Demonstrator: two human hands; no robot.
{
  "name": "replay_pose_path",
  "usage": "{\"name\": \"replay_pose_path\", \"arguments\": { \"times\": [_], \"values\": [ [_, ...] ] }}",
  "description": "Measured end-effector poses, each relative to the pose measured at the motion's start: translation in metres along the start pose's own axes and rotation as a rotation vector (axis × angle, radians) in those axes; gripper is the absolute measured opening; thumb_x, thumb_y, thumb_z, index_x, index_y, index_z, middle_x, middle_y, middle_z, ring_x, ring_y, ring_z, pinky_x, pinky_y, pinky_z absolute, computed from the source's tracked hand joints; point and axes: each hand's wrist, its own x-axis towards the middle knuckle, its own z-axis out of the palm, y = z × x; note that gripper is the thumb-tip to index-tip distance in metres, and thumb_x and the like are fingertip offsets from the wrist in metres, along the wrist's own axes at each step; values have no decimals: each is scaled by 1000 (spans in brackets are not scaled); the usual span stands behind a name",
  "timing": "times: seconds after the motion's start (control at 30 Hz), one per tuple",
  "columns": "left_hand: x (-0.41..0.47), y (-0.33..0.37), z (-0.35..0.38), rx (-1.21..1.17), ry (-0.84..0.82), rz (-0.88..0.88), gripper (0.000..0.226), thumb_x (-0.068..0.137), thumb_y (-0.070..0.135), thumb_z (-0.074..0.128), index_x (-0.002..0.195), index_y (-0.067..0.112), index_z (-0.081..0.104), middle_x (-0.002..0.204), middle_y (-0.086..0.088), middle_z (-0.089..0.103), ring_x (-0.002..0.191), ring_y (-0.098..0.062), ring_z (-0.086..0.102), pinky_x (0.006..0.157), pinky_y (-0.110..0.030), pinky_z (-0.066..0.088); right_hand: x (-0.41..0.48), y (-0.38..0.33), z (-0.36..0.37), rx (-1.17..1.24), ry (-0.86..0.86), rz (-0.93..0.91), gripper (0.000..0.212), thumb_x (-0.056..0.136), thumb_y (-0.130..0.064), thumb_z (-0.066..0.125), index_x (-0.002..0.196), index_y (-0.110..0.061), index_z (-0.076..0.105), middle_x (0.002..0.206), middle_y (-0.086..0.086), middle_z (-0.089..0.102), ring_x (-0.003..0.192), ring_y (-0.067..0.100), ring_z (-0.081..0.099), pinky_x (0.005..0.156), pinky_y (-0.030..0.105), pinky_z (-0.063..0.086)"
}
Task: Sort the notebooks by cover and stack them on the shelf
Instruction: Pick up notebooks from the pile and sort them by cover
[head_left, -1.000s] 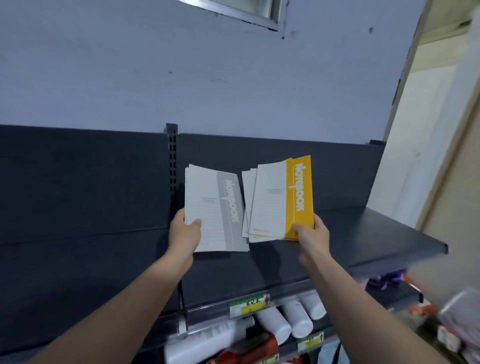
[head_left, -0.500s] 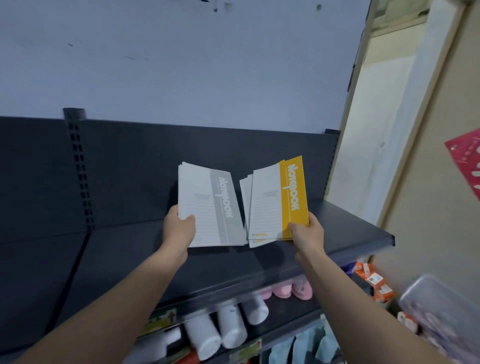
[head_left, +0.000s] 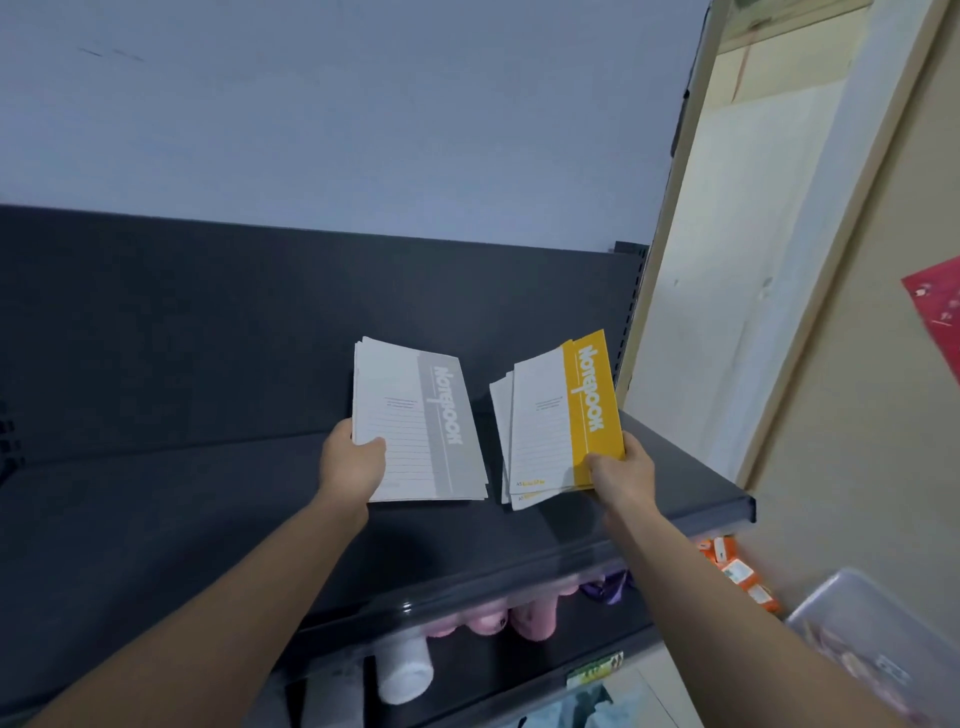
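Since half a second ago my two hands have drawn apart: the grey-banded notebooks (head_left: 415, 423) and the yellow-banded notebooks (head_left: 561, 415) nearly touched then, and now a clear gap of dark shelf (head_left: 182, 499) shows between them. My view has also swung right, so the slotted upright at the left is almost out of sight and the shelf's right end sits closer to the middle.

My left hand (head_left: 353, 462) grips the lower left corner of the grey-banded stack, thumb on the cover, fingers curled under. My right hand (head_left: 621, 475) pinches the lower right corner of the yellow-banded stack the same way; those copies are fanned slightly, with white edges showing at the left. Both stacks are held above the top shelf, tilted toward me, not resting on it.

Each cover is white with ruled lines and a coloured band along its right side, where "Notebook" runs lengthwise in white letters. A small yellow line beginning "A5" sits at the bottom of the yellow-banded covers; the rest is too small to read.

Below the shelf lie pink bottles (head_left: 524, 618) and a white bottle (head_left: 402, 670), beside a green-and-yellow price tag (head_left: 595, 669) whose print is unreadable.
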Motion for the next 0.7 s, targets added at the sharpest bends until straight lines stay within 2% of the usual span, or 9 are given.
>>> {"name": "replay_pose_path", "arguments": {
  "times": [0.23,0.4,0.6,0.67,0.7],
  "values": [
    [30,-9,57,38,20,-56,32,94,-1,42,124,4,54,112,-6,58,94,-21,51,75,-31,41,74,16,-19,-85,-27,84,20,91,-2,45,96,-16,60,94,7,66,88,26,63,79,41,57],
    [33,-20,84,82,0,-118,24,92,-3,41,107,7,57,102,-7,59,82,-21,54,55,-25,40,112,32,-37,-161,-73,192,26,86,5,43,80,-17,57,95,12,67,94,34,65,86,49,56],
    [16,-29,98,172,51,-168,22,91,-5,41,104,4,58,98,-10,58,82,-23,53,59,-27,40,139,40,-52,-238,-143,180,25,83,6,42,82,-14,58,86,11,63,87,34,62,74,45,57],
    [-26,-36,118,212,200,-186,20,91,-5,42,101,3,57,100,-12,58,83,-24,52,62,-27,40,149,42,-82,-306,-290,200,21,81,4,46,83,-13,57,90,13,63,89,35,62,73,46,58],
    [-25,-38,114,235,215,-178,19,90,-4,42,103,3,55,101,-12,57,85,-25,52,66,-28,41,153,46,-79,-362,-292,179,17,78,2,48,83,-11,58,91,14,63,89,35,63,72,46,59]
  ]
}}
